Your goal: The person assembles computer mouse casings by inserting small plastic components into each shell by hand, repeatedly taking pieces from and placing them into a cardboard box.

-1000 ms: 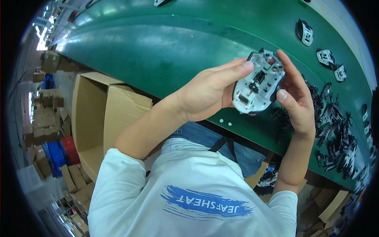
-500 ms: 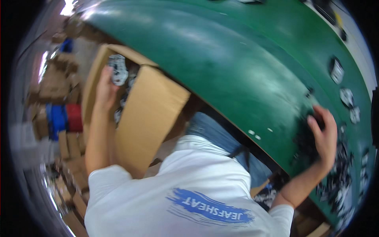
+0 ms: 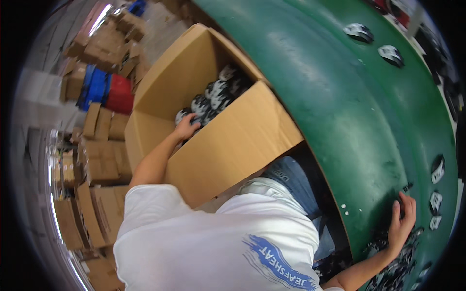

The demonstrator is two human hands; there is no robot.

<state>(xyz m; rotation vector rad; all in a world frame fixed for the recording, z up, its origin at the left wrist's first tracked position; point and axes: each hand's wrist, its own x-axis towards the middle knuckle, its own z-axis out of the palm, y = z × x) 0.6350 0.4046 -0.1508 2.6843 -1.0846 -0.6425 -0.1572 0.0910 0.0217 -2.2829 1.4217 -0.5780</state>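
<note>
At the left, my left hand [image 3: 185, 128] reaches down inside an open cardboard box [image 3: 233, 145]. Its fingers are curled around a dark piece, seemingly one of the rounded black-and-white shells [image 3: 221, 98] heaped there; the box wall partly hides the grip. My right hand [image 3: 403, 223] hovers over the green table [image 3: 335, 121] at the right, thumb and fingers apart, with nothing visible between them. Just beyond its fingertips lies a small black part [image 3: 407, 186]. Close below it is a pile of black parts [image 3: 395, 262].
Two black-and-white shells, a nearer one [image 3: 359, 33] and its neighbour [image 3: 391, 55], sit at the table's far side. More shells [image 3: 438, 169] line its right edge. Small white bits [image 3: 344, 209] lie near the front edge. Cardboard boxes [image 3: 104, 160] and red and blue containers [image 3: 119, 93] stand at left.
My left hand has gone down into the box with the shell it held raised before. The view has turned left, showing more of the box. My right hand stays over the table near the black parts.
</note>
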